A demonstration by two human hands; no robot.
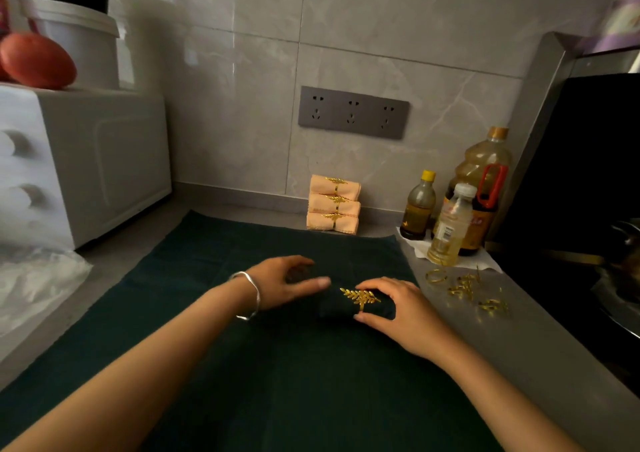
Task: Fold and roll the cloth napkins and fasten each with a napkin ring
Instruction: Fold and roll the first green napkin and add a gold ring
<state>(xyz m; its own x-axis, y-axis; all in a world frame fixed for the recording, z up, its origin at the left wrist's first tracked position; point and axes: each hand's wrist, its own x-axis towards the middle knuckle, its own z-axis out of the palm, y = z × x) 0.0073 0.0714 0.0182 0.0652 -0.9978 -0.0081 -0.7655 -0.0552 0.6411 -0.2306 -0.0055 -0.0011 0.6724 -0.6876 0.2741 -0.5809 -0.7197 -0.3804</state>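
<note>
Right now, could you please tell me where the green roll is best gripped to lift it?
Take the green roll from above, by the cloth either side of the ring. It lies flat and crosswise, so fingers span it easily; the ring's raised leaf in the middle would likely slip or snag.

The bare left forearm and the bare right forearm come in from the bottom edge and draw close to each other near the middle. The left hand lies palm down, its fingers curled over the top and its thumb stretched towards the right. It grips the left end of the dark green rolled cloth napkin. A thin silver metal bangle sits on the left wrist. The right hand grips the right part of the same roll, fingers over the far side and thumb on the near side.
</note>
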